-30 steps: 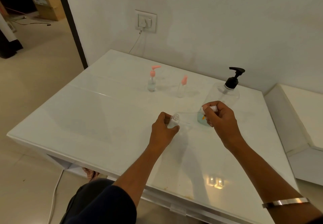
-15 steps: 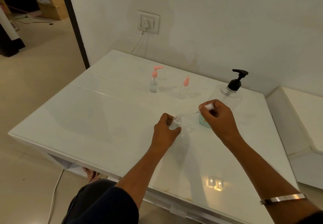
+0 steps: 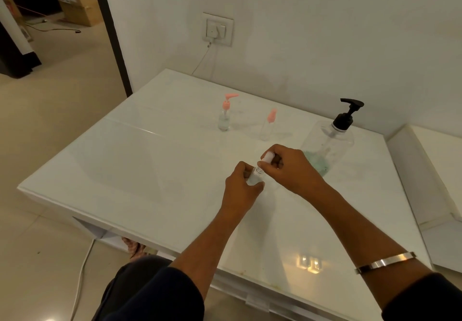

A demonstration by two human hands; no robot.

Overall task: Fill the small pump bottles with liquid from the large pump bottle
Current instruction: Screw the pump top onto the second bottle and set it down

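A small clear bottle [image 3: 254, 179] is gripped by the left hand [image 3: 241, 190]; its white cap [image 3: 267, 157] is pinched just above by the right hand [image 3: 291, 168], with the large pump bottle [image 3: 330, 143] just beyond on the bench [image 3: 140, 170].

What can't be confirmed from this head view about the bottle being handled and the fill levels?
- Small bottle body, head view: wrapped by the left hand, so its liquid level is hidden.
- White cap piece: mostly covered by the right hand; whether it is going on or off is unclear.
- Middle pink-pump bottle: too small and clear to judge its contents.
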